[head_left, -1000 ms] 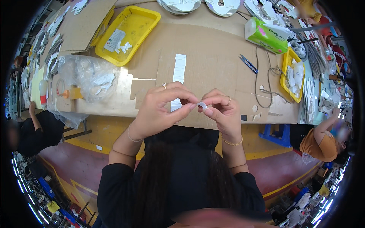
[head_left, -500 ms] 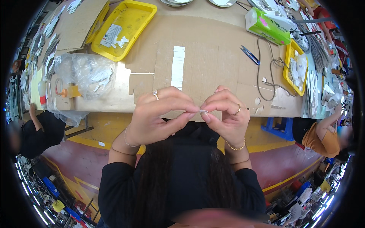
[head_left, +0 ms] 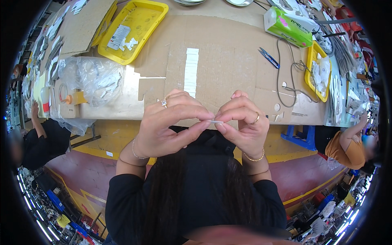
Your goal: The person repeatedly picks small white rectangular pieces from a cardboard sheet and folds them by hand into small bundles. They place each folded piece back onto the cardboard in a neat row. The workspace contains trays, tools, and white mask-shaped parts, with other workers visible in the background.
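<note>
Between my hands is a small, thin white strip, seen almost edge-on above the table's near edge. My left hand pinches its left end between thumb and forefinger. At the other end, the thumb and forefinger of my right hand are closed on it. Fingertips cover much of the strip, so its exact kind is unclear. Just beyond my hands, a column of white labels or strips lies side by side on the cardboard sheet.
At the far left stands a yellow tray with white pieces inside. Nearer lies a clear plastic bag beside an orange-capped bottle. Blue thread snips, a cord, a tissue pack and a smaller yellow tray occupy the right.
More of the white strip shows between my fingertips now, as the fingers have shifted slightly on it. Both hands keep nearly the same place, and the things on the table have not moved.
</note>
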The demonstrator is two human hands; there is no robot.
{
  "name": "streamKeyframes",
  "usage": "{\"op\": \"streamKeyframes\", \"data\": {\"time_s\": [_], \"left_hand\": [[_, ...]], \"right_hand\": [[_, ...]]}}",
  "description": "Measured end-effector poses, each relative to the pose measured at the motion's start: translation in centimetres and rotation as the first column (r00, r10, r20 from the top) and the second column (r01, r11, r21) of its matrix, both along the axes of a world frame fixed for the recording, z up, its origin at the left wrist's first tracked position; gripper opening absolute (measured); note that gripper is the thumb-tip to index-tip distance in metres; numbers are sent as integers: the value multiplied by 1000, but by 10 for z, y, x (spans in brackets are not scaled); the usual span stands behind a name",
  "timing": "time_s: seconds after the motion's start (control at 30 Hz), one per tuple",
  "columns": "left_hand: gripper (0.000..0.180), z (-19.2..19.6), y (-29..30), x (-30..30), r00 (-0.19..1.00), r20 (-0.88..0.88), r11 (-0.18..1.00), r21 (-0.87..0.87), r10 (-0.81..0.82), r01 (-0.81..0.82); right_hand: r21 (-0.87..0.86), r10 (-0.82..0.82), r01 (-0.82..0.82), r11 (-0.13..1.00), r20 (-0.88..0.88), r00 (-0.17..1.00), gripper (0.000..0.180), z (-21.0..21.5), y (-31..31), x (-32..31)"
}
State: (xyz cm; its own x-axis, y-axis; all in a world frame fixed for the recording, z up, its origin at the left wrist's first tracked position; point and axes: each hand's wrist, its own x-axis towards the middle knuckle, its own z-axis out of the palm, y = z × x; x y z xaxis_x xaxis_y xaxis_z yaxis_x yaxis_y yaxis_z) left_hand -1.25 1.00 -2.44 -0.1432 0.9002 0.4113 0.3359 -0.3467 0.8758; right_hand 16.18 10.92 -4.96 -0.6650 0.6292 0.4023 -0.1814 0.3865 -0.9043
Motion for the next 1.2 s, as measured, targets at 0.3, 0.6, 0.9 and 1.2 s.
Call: {"op": "streamKeyframes", "data": {"time_s": [0.3, 0.6, 0.9, 1.2], "left_hand": [[21, 2, 0, 0, 998, -59, 999, -52, -10, 7], [20, -10, 1, -1, 862, 487, 942, -333, 142, 33], [22, -18, 2, -2, 919, 367, 950, -310, 141, -21], [25, -11, -2, 1, 977, 205, 927, -374, 65, 17]], "right_hand": [[-82, 53, -51, 995, 19, 998, 10, -4, 0, 7], [-498, 21, -19, 867, -2, 1000, 12, -7, -2, 2], [-503, 50, -40, 863, 5, 999, 8, -17, -2, -6], [-115, -124, 145, 983, 171, 977, 12, -25, -12, -7]]}}
